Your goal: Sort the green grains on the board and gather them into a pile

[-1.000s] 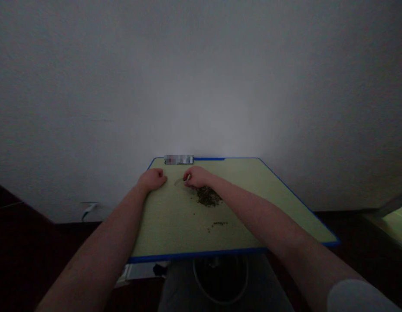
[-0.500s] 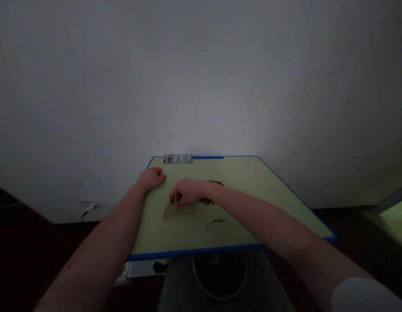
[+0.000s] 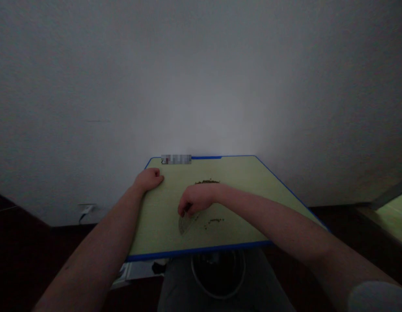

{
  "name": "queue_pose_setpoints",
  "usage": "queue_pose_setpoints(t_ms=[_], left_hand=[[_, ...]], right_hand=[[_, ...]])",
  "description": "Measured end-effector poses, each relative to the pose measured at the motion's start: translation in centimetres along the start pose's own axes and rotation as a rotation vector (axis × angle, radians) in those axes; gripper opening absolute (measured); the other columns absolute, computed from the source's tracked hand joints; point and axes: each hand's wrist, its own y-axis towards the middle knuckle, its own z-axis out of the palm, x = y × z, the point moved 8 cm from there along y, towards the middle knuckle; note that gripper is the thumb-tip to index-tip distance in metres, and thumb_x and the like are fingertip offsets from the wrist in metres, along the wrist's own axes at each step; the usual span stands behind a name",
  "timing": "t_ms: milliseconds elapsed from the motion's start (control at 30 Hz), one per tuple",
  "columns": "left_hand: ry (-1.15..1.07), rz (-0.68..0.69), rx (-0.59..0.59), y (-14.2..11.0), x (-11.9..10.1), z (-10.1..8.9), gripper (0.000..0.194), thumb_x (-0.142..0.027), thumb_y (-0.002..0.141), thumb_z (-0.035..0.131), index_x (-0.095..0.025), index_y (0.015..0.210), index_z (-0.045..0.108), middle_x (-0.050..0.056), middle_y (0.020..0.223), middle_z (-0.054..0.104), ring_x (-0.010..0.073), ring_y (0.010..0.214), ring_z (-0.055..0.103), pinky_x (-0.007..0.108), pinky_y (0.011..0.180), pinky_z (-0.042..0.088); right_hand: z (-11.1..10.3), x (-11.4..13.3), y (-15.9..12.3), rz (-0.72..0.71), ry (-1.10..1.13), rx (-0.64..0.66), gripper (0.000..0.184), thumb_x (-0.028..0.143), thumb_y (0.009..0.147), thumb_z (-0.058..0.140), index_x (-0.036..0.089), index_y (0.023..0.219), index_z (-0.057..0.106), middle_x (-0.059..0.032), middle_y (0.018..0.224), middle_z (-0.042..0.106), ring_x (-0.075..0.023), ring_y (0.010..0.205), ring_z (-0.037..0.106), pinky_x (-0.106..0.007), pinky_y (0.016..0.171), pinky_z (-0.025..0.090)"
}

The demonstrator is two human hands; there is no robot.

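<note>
My left hand (image 3: 149,178), fingers curled into a fist, rests on the left side of the table (image 3: 240,182). What it holds, if anything, is hidden. My right hand (image 3: 197,200) is closed on the upper part of a clear thin piece with a curved edge (image 3: 184,226), maybe plastic; its exact kind I cannot make out. The piece is tilted, its lower edge at the tabletop. Small brown grains lie in a pile (image 3: 207,182) behind my right wrist, partly hidden by it. A short row of loose grains (image 3: 216,220) lies in front, right of the clear piece.
The pale tabletop has a blue rim (image 3: 201,250), and a blurred strip (image 3: 176,159) lies at its back edge. Below the front edge a dark round bowl or pot (image 3: 218,273) sits between my legs. A wall (image 3: 201,86) stands behind the table.
My right hand has moved right and toward me with the clear piece, which now stands more steeply. My left hand stays in place on the table.
</note>
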Motion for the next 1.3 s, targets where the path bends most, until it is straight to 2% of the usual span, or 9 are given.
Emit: queue_pose_setpoints(t_ms=[267, 533, 633, 767, 900, 1067, 1300], left_hand=[[0.005, -0.02, 0.012, -0.3, 0.0, 0.0, 0.03, -0.046, 0.068, 0.04, -0.02, 0.066, 0.056, 0.004, 0.064, 0.058, 0.0169, 0.06, 0.052, 0.026, 0.05, 0.032], [0.047, -0.036, 0.01, -0.4, -0.3, 0.1, 0.035, -0.046, 0.07, 0.037, -0.02, 0.07, 0.06, 0.007, 0.074, 0.062, 0.0194, 0.068, 0.055, 0.027, 0.057, 0.037], [0.046, -0.011, 0.015, -0.4, -0.5, 0.2, 0.035, -0.046, 0.07, 0.036, -0.02, 0.07, 0.059, 0.007, 0.075, 0.063, 0.0193, 0.069, 0.055, 0.026, 0.057, 0.037], [0.028, -0.004, 0.022, -0.8, -0.5, 0.2, 0.032, -0.045, 0.07, 0.038, -0.02, 0.07, 0.057, 0.006, 0.073, 0.062, 0.0179, 0.067, 0.055, 0.025, 0.055, 0.036], [0.002, -0.011, 0.025, -1.3, -0.3, 0.2, 0.031, -0.046, 0.07, 0.039, -0.02, 0.069, 0.056, 0.005, 0.07, 0.06, 0.017, 0.065, 0.054, 0.024, 0.054, 0.035], [-0.005, 0.011, 0.008, -1.7, -0.6, 0.2, 0.031, -0.046, 0.07, 0.04, -0.02, 0.068, 0.056, 0.004, 0.068, 0.06, 0.0164, 0.063, 0.052, 0.025, 0.055, 0.034], [-0.037, 0.049, -0.02, -2.0, -0.9, -0.2, 0.029, -0.045, 0.07, 0.042, -0.019, 0.063, 0.054, 0.003, 0.061, 0.056, 0.0149, 0.058, 0.049, 0.026, 0.052, 0.033]], right_hand=[[0.3, -0.7, -3.1, 0.046, -0.033, -0.056, 0.028, 0.017, 0.073, 0.058, 0.02, 0.1, 0.065, -0.0007, 0.086, 0.068, -0.0119, 0.072, 0.057, -0.021, 0.065, 0.037], [0.4, -2.5, -6.8, 0.175, -0.02, -0.224, 0.029, 0.016, 0.075, 0.056, 0.02, 0.103, 0.064, -0.0031, 0.094, 0.068, -0.0139, 0.081, 0.059, -0.022, 0.071, 0.038], [0.7, -3.0, -8.6, 0.267, -0.044, -0.321, 0.03, 0.018, 0.076, 0.054, 0.019, 0.105, 0.063, -0.0048, 0.097, 0.067, -0.0168, 0.086, 0.059, -0.024, 0.073, 0.039], [1.8, -3.9, -11.3, 0.467, -0.099, -0.435, 0.033, 0.022, 0.08, 0.049, 0.017, 0.111, 0.06, -0.0096, 0.1, 0.066, -0.0204, 0.086, 0.059, -0.028, 0.073, 0.039], [3.1, -4.1, -13.8, 0.603, -0.044, -0.516, 0.036, 0.023, 0.08, 0.048, 0.016, 0.113, 0.059, -0.0095, 0.094, 0.067, -0.0196, 0.081, 0.059, -0.027, 0.07, 0.039], [4.1, -3.9, -15.0, 0.603, 0.011, -0.582, 0.036, 0.023, 0.081, 0.047, 0.015, 0.115, 0.057, -0.0101, 0.099, 0.065, -0.0191, 0.085, 0.057, -0.027, 0.074, 0.039], [4.0, -3.9, -14.0, 0.505, 0.028, -0.579, 0.036, 0.022, 0.082, 0.046, 0.016, 0.116, 0.056, -0.01, 0.106, 0.062, -0.0192, 0.095, 0.055, -0.029, 0.082, 0.039]])
